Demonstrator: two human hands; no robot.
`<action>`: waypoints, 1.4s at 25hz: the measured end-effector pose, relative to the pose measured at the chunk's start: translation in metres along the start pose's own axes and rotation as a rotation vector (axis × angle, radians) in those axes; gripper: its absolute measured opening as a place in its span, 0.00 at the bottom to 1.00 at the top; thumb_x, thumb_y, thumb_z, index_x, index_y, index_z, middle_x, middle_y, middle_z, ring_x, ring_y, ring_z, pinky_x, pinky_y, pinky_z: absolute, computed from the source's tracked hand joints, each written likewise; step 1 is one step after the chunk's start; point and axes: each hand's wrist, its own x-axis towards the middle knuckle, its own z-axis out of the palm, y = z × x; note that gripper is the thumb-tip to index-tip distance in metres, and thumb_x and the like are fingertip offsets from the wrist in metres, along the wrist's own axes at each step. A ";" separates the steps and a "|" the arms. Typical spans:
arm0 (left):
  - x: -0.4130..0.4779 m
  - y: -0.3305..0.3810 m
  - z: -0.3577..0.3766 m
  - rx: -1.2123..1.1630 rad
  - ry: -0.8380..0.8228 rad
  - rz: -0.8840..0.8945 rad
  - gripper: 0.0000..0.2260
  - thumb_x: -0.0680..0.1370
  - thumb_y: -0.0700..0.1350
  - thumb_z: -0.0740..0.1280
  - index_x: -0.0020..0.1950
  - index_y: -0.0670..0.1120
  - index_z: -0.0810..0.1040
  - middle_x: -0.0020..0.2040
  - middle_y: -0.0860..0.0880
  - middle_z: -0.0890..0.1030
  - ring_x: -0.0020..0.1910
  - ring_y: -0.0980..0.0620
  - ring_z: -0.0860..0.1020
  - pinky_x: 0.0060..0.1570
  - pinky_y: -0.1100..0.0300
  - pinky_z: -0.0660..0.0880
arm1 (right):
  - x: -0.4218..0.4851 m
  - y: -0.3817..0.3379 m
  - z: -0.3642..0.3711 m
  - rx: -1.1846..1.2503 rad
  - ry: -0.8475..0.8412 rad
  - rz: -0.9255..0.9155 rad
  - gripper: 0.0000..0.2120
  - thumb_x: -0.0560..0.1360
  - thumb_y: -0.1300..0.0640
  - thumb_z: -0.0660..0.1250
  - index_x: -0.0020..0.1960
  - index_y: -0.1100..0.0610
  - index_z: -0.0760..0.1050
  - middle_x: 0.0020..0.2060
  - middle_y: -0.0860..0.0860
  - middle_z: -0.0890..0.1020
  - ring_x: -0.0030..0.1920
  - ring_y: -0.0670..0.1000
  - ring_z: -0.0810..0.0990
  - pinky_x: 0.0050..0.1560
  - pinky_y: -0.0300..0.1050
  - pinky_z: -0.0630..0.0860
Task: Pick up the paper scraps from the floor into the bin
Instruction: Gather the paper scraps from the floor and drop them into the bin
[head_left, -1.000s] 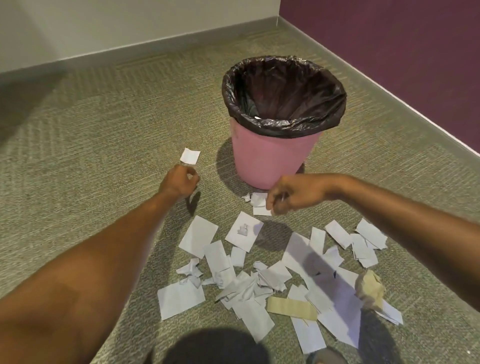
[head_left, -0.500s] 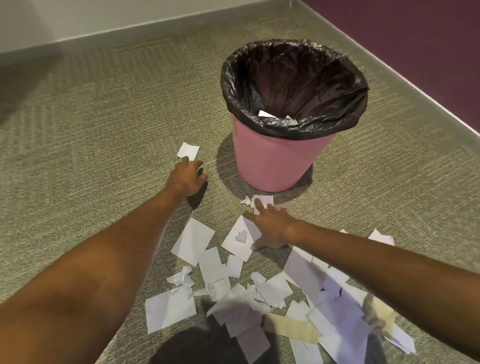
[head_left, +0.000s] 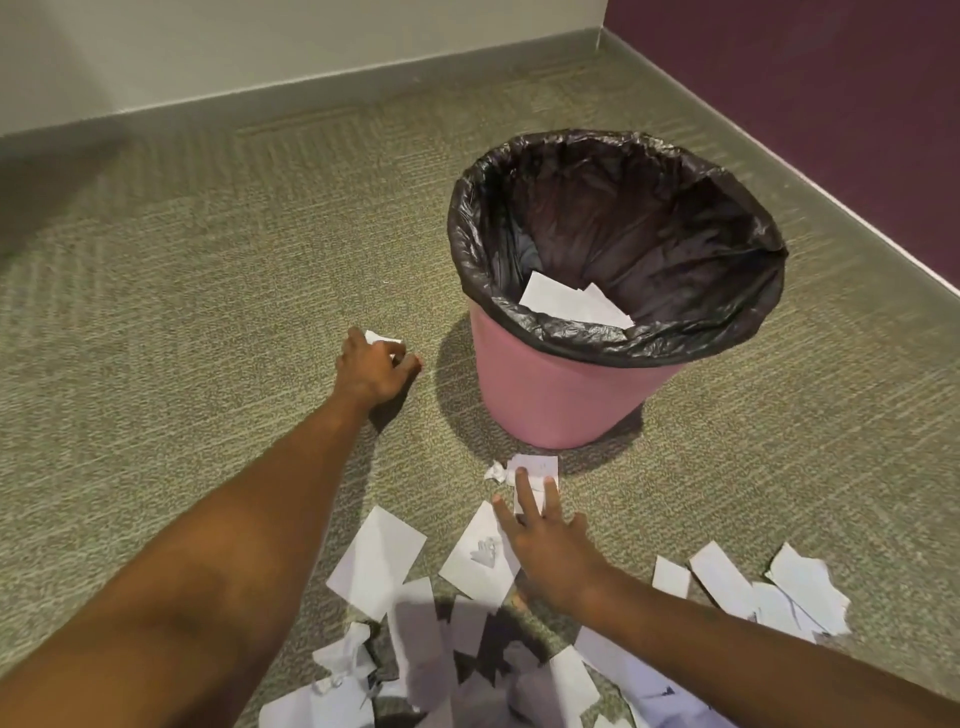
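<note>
A pink bin (head_left: 550, 400) with a black liner (head_left: 613, 223) stands on the carpet, with a few white scraps (head_left: 569, 301) inside. My left hand (head_left: 371, 369) is down on the carpet left of the bin, its fingers curled around a small white scrap (head_left: 382, 338). My right hand (head_left: 545, 540) lies flat with spread fingers, fingertips on a white scrap (head_left: 537, 465) just in front of the bin. A tiny crumpled bit (head_left: 496, 472) lies beside that scrap. Many white paper scraps (head_left: 379, 561) are strewn near the bottom of the view.
The floor is green-grey carpet. A pale wall with a grey skirting (head_left: 311, 88) runs along the back and a purple wall (head_left: 831, 93) along the right, meeting in a corner behind the bin. More scraps (head_left: 800, 587) lie at the lower right.
My left hand has closed its fingers onto the small scrap left of the bin. My right hand reached forward and flattened onto the scrap in front of the bin. The view moved closer.
</note>
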 end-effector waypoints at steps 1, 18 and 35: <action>0.006 -0.002 0.000 -0.073 0.014 -0.019 0.18 0.75 0.61 0.65 0.57 0.50 0.82 0.64 0.38 0.70 0.64 0.37 0.70 0.66 0.43 0.68 | 0.001 -0.001 0.000 0.009 -0.011 0.000 0.43 0.78 0.57 0.66 0.79 0.54 0.38 0.76 0.63 0.32 0.75 0.73 0.39 0.66 0.75 0.60; -0.170 0.011 0.026 -0.510 -0.040 0.259 0.20 0.71 0.38 0.73 0.23 0.47 0.69 0.23 0.57 0.72 0.27 0.62 0.70 0.32 0.64 0.67 | -0.011 0.006 -0.010 -0.057 0.016 -0.023 0.49 0.73 0.45 0.71 0.79 0.52 0.40 0.78 0.59 0.37 0.77 0.70 0.43 0.63 0.67 0.70; -0.257 0.055 0.049 0.477 -0.575 0.577 0.53 0.64 0.69 0.72 0.79 0.58 0.44 0.78 0.39 0.36 0.77 0.35 0.39 0.73 0.35 0.47 | -0.120 0.048 0.037 0.315 0.042 0.211 0.50 0.68 0.30 0.67 0.79 0.50 0.49 0.80 0.53 0.49 0.78 0.60 0.53 0.73 0.65 0.58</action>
